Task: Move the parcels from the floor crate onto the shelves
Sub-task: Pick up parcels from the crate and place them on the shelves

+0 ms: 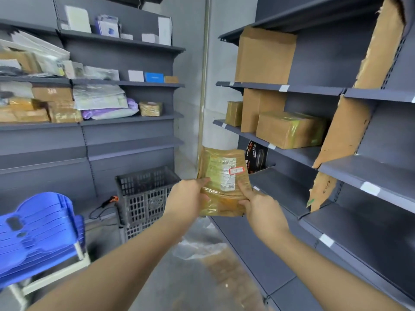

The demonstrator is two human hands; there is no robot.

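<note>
Two bare forearms come up from the bottom edge. Our left hand (pixel 186 196) and right hand (pixel 258 203) both grip one parcel (pixel 224 176), a flat brown tape-wrapped packet with a white label. We have the left fingers curled on its left edge and the right thumb pressed on its front face. We hold it upright in the air, in front of the lower levels of the right shelving (pixel 280 88), touching no shelf. One dark slotted floor crate (pixel 143 198) sits just left of and behind it; contents not readable.

Right shelving:
- four cardboard boxes (pixel 265 55), one on the upper shelf, three on the next down
- one black packet (pixel 256 156) below those
- three torn cardboard dividers (pixel 345 131)

Left shelving (pixel 125 118) is crowded with parcels, too overlapped to count. One stack of blue plastic chairs (pixel 38 227) at near left.
</note>
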